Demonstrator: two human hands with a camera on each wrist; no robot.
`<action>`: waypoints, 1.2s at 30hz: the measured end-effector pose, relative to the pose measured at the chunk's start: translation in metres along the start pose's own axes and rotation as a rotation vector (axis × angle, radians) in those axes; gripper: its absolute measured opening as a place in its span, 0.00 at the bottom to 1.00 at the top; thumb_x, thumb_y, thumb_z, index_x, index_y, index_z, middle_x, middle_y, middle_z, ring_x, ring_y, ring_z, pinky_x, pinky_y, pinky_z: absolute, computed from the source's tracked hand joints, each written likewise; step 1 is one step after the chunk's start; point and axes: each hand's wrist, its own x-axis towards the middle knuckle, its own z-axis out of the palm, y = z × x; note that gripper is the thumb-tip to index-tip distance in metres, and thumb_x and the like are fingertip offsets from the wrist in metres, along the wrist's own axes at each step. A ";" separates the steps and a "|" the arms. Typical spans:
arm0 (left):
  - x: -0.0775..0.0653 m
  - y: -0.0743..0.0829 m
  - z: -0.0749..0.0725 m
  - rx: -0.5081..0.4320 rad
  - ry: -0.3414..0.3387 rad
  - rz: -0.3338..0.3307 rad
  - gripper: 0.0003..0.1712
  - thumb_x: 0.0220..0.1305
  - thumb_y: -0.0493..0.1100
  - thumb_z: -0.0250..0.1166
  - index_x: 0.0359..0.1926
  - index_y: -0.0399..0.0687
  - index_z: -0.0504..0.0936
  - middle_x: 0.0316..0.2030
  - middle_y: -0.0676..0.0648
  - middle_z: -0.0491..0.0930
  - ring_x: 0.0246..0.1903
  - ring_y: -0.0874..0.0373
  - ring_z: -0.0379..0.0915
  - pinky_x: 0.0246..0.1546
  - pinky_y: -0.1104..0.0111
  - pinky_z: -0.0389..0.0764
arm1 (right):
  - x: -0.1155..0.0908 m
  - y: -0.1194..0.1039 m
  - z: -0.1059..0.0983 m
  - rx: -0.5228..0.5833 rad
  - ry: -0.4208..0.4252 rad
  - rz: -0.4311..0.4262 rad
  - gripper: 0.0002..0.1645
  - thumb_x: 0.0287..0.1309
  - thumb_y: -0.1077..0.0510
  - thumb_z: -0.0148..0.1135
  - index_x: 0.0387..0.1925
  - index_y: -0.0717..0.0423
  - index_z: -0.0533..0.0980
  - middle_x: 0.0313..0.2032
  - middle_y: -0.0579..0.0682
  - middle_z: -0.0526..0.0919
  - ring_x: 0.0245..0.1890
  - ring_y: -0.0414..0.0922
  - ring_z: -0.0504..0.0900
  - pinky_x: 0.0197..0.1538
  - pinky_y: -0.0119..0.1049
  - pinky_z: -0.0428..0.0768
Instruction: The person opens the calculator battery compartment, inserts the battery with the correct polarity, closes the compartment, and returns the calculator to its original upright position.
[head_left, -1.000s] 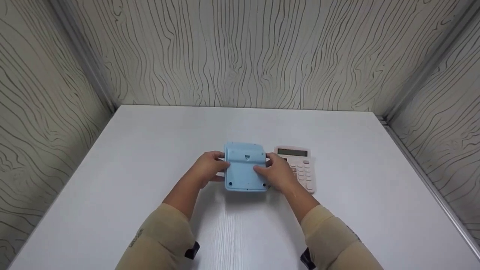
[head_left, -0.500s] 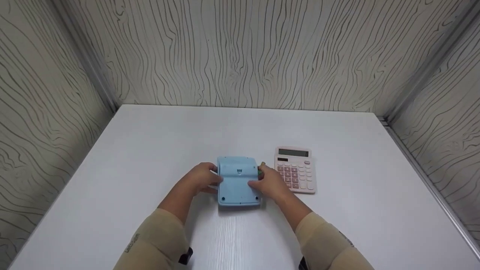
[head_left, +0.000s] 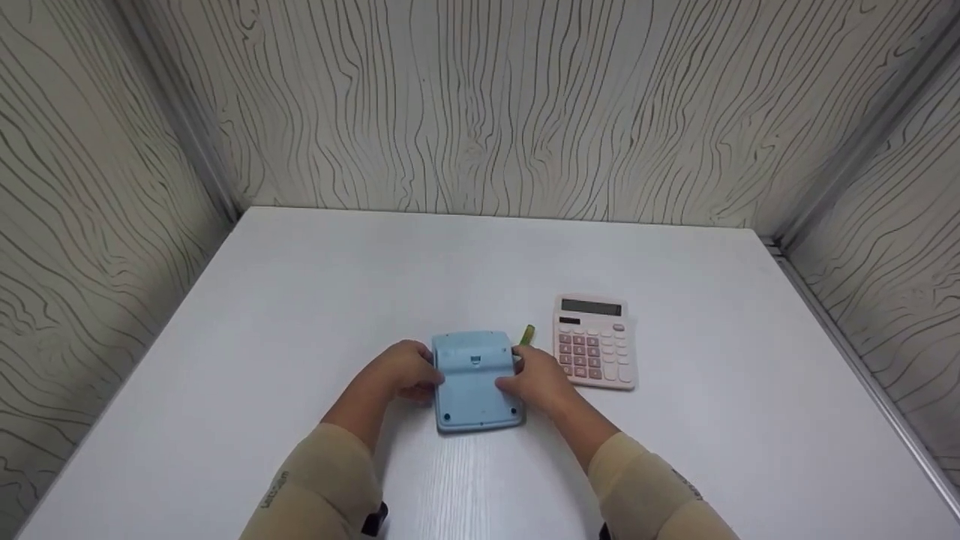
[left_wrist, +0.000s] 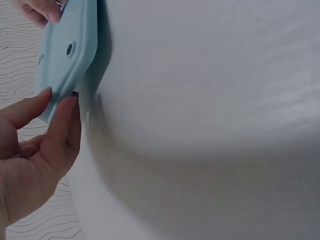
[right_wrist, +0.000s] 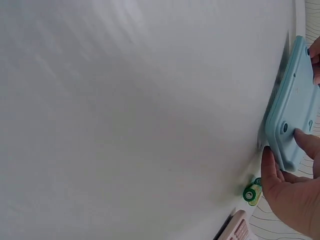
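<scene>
A light-blue calculator (head_left: pixel 474 397) is held back side up, low over the white table, its keys hidden underneath. Its back shows dark round feet and a small latch. My left hand (head_left: pixel 405 371) pinches the left edge, thumb on the back and fingers at the edge. On the opposite edge, my right hand (head_left: pixel 541 379) grips it the same way. A shadow lies beneath the calculator in both wrist views; whether part of it touches the table I cannot tell. Just beyond my right hand lies a green and yellow battery (right_wrist: pixel 252 193), partly hidden by the fingers.
A pink calculator (head_left: pixel 595 341) lies face up to the right of my right hand, screen end away from me. The white table (head_left: pixel 300 300) meets wood-patterned panels (head_left: pixel 480 105) at the back, with more panels at both sides.
Both hands have brought the blue calculator down and toward me, slightly left. The pink calculator's keys and the battery, earlier covered by my right hand, now show more.
</scene>
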 end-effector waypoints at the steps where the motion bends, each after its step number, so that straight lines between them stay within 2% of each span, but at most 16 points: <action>1: 0.001 -0.001 0.000 0.027 0.007 0.006 0.20 0.49 0.36 0.67 0.45 0.36 0.75 0.35 0.44 0.77 0.33 0.53 0.76 0.36 0.64 0.79 | 0.000 0.000 0.001 0.000 0.000 -0.001 0.37 0.49 0.53 0.66 0.60 0.60 0.65 0.49 0.57 0.76 0.51 0.52 0.75 0.51 0.45 0.75; 4: 0.003 -0.004 0.000 0.091 0.019 0.016 0.19 0.49 0.37 0.68 0.43 0.37 0.77 0.33 0.46 0.78 0.31 0.55 0.76 0.36 0.64 0.77 | -0.001 0.001 0.003 -0.008 -0.003 -0.013 0.37 0.49 0.53 0.66 0.60 0.62 0.65 0.50 0.58 0.76 0.52 0.53 0.75 0.52 0.46 0.74; 8: 0.005 -0.009 0.002 0.045 0.001 0.001 0.16 0.50 0.36 0.67 0.41 0.38 0.77 0.30 0.45 0.79 0.28 0.54 0.78 0.32 0.66 0.79 | -0.001 0.001 0.004 -0.001 -0.008 -0.009 0.37 0.49 0.53 0.66 0.59 0.61 0.65 0.51 0.57 0.76 0.52 0.54 0.74 0.52 0.46 0.74; 22: 0.008 -0.011 -0.001 0.060 -0.008 -0.008 0.14 0.49 0.38 0.68 0.38 0.40 0.77 0.29 0.45 0.79 0.28 0.54 0.77 0.31 0.67 0.79 | 0.000 -0.001 0.006 -0.005 -0.016 0.001 0.36 0.49 0.53 0.66 0.58 0.62 0.66 0.55 0.58 0.73 0.56 0.55 0.71 0.57 0.49 0.70; 31: 0.007 -0.011 -0.003 -0.024 -0.035 -0.041 0.12 0.47 0.37 0.70 0.34 0.40 0.78 0.28 0.45 0.81 0.28 0.54 0.79 0.31 0.67 0.80 | 0.001 0.000 0.006 -0.014 -0.018 0.007 0.35 0.48 0.51 0.66 0.57 0.61 0.68 0.54 0.58 0.74 0.56 0.55 0.71 0.57 0.49 0.69; 36: 0.008 -0.011 -0.002 -0.033 -0.036 -0.056 0.14 0.46 0.44 0.71 0.32 0.41 0.80 0.27 0.45 0.82 0.27 0.55 0.79 0.30 0.68 0.80 | 0.001 -0.002 0.005 -0.061 -0.018 -0.028 0.33 0.48 0.52 0.67 0.55 0.60 0.70 0.51 0.55 0.76 0.53 0.52 0.74 0.57 0.48 0.69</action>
